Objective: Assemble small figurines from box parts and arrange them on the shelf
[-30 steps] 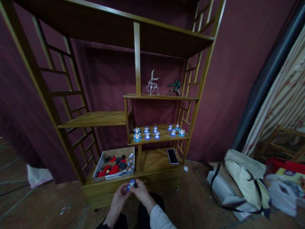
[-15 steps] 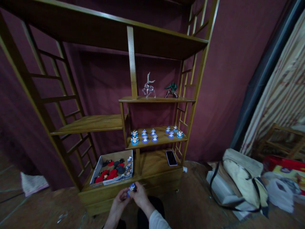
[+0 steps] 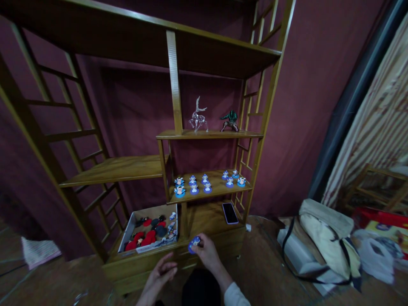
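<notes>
Pinched in my right hand (image 3: 206, 254) is a small figurine (image 3: 194, 244) with a purple round base, held in front of the lowest shelf's edge. My left hand (image 3: 162, 272) is apart from it, lower and to the left, fingers spread and holding nothing. Several similar figurines (image 3: 194, 187) with purple or blue bases stand in groups on the small middle shelf (image 3: 219, 188). On the lowest level, left of my right hand, a shallow cardboard box (image 3: 127, 231) holds red and black pieces and several small figurines.
A phone (image 3: 230, 213) lies on the lowest shelf at right. Above stand a clear deer figurine (image 3: 198, 119) and a green-and-brown figure (image 3: 230, 120). A wooden divider (image 3: 184, 220) rises right of the box. On the floor at right are a beige bag (image 3: 325, 238) and a white plastic bag (image 3: 374, 259).
My right hand has moved right and slightly up with the figurine. My left hand has let go of it and opened, staying lower left. The view has shifted slightly.
</notes>
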The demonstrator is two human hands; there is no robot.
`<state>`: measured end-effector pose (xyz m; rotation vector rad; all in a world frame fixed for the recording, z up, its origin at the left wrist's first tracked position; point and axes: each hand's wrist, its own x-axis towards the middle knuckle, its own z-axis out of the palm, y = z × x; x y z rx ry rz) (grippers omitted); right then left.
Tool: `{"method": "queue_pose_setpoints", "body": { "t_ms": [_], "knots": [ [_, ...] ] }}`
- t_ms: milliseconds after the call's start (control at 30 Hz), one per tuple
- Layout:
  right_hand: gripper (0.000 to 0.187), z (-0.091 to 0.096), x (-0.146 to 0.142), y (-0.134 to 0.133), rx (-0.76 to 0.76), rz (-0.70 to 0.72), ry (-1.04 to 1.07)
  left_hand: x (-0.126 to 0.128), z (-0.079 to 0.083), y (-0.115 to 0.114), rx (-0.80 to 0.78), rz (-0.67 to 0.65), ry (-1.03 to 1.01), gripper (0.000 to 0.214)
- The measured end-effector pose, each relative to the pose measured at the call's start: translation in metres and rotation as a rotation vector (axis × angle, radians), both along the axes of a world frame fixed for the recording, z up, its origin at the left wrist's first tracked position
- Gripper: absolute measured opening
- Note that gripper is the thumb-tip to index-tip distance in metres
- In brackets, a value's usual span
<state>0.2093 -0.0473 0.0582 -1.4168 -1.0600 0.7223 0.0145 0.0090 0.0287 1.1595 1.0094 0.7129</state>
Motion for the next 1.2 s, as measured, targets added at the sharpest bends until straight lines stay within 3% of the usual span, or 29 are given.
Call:
{"method": "queue_pose_setpoints", "body": {
  "t_ms": [133,267,400,533,667,800,1033,1200],
  "knots": [
    [0.027,0.047,0.057,-0.004,0.090,-0.120,-0.057,-0.004,-0.001,0.003,-0.012,0.004,0.013,0.070],
    [0.026,0.101,0.108,0.010,0.186,-0.177,-0.201,-0.007,-0.004,0.009,-0.017,-0.010,0.044,0.064],
    [0.027,0.143,0.145,0.046,0.140,-0.249,-0.385,-0.010,-0.010,0.016,-0.012,-0.048,0.056,0.058],
    [0.022,0.169,0.170,0.094,0.028,-0.307,-0.590,-0.008,-0.016,0.016,-0.001,-0.080,0.036,0.051],
    [0.023,0.179,0.183,0.130,-0.132,-0.354,-0.719,-0.004,-0.021,0.014,-0.032,-0.081,0.024,0.049],
    [0.024,0.177,0.189,0.149,-0.270,-0.371,-0.778,-0.002,-0.021,0.015,-0.079,-0.098,0.016,0.050],
    [0.032,0.166,0.187,0.160,-0.438,-0.383,-0.849,0.000,-0.001,0.009,-0.115,-0.110,0.017,0.049],
    [0.035,0.165,0.188,0.159,-0.461,-0.329,-0.892,0.003,0.004,0.007,-0.116,-0.109,0.018,0.049]
  ]
}}
